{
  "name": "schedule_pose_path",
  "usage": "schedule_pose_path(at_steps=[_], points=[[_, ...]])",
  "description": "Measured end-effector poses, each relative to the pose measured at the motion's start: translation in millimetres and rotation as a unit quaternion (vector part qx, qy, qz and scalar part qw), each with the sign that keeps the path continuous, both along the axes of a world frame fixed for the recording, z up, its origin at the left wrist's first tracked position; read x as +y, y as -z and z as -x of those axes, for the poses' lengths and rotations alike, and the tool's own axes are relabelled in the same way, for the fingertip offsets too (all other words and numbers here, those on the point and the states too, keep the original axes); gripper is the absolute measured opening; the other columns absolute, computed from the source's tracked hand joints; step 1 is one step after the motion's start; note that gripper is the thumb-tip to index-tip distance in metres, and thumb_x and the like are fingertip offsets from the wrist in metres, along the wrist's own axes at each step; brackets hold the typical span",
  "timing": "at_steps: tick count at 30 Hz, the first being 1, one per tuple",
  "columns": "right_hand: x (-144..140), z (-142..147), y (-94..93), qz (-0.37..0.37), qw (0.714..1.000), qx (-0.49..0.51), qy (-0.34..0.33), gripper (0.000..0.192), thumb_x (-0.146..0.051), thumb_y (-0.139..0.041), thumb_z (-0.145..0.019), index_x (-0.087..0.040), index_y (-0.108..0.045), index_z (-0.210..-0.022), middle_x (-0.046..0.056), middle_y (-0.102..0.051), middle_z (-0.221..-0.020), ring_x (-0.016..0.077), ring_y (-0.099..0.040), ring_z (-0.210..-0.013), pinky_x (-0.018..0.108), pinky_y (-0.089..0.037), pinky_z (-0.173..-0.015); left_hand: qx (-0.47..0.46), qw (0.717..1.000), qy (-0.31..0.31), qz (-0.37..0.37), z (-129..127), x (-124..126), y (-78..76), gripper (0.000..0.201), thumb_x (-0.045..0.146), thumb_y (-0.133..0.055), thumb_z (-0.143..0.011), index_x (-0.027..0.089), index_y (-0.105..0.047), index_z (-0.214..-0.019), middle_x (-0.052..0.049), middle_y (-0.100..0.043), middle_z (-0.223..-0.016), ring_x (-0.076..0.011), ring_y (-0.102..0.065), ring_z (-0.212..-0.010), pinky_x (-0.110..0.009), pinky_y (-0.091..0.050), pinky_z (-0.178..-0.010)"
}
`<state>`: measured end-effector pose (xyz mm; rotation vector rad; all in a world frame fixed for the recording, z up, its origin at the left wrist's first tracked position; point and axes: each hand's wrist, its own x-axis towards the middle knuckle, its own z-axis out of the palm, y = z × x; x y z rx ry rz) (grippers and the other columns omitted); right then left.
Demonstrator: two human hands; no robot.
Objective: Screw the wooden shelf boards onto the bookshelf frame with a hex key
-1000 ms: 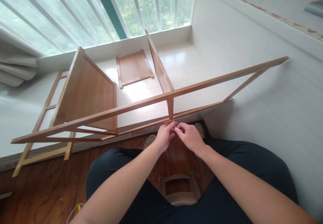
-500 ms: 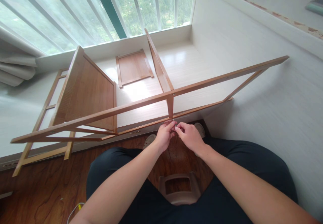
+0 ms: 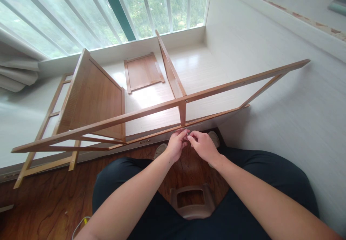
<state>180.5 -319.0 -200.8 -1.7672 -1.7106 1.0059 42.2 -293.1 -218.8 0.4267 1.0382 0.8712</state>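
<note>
Clock positions are read from the hands. Hands observed: two, meeting fingertip to fingertip. The left hand (image 3: pixel 176 144) and right hand (image 3: pixel 202 147) both have the grip pinched on one thin, pale, metallic-looking rod (image 3: pixel 187 134), located between them. Its upper tip stands at the lower of two long, narrow brown wooden rails (image 3: pixel 147 137); whether it enters the wood cannot be determined. One short brown wooden upright (image 3: pixel 182 114) at 12 o'clock joins the rails. Brown wooden panels: three. One large panel (image 3: pixel 94 99) stands at 10 o'clock, one small panel (image 3: pixel 144 72) lies flat at 11, and one stands nearly edge-on between 11 and 12. At 6 o'clock, one brown stool (image 3: pixel 196 211). Shoes: two, at 8 and 3.
</note>
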Motion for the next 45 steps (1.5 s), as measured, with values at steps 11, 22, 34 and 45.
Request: schedule_pose_path(at_steps=[11, 22, 34, 45], points=[[0.4, -0.9, 4.6, 0.001, 1.000, 0.019, 0.001, 0.027, -0.035, -0.050, -0.094, -0.023, -0.067, -0.078, 0.002, -0.071, -0.073, 0.0164, -0.062, -0.065, 0.025, -0.041, -0.063, -0.001, 1.000, 0.002, -0.004, -0.2, 0.1, 0.9, 0.033, 0.035, -0.085, -0.067, 0.015, -0.066, -0.086, -0.001, -0.063, -0.077, -0.0107, -0.059, -0.066, -0.021, -0.044, -0.055], [0.3, -0.2, 5.9, 0.016, 0.998, 0.062, 0.005, 0.027, -0.033, -0.050, -0.093, -0.022, -0.065, -0.075, 0.000, -0.069, -0.067, 0.0147, -0.061, -0.060, 0.024, -0.041, -0.060, 0.001, 1.000, 0.007, -0.012, 1.1, 0.0, 4.6, 0.034, 0.037, -0.084, -0.067, 0.016, -0.065, -0.087, 0.000, -0.062, -0.076, -0.0106, -0.058, -0.066, -0.022, -0.044, -0.056], [0.8, 0.9, 6.5, 0.036, 0.994, 0.102, 0.012, 0.027, -0.034, -0.050, -0.093, -0.021, -0.062, -0.072, -0.001, -0.065, -0.062, 0.0143, -0.060, -0.058, 0.023, -0.041, -0.058, 0.002, 1.000, 0.009, -0.015, 1.4, 0.0, 7.0, 0.035, 0.038, -0.084, -0.068, 0.016, -0.064, -0.088, 0.000, -0.062, -0.079, -0.0111, -0.059, -0.066, -0.023, -0.043, -0.056], [0.2, 1.2, 10.5, 0.043, 0.992, 0.122, 0.010, 0.028, -0.034, -0.049, -0.094, -0.021, -0.062, -0.072, -0.001, -0.064, -0.061, 0.0139, -0.059, -0.056, 0.023, -0.041, -0.058, 0.035, 0.997, 0.034, -0.051, 0.3, 0.4, 13.3, 0.037, 0.047, -0.079, -0.070, 0.015, -0.064, -0.080, 0.000, -0.060, -0.067, -0.0105, -0.055, -0.057, -0.023, -0.036, -0.052]])
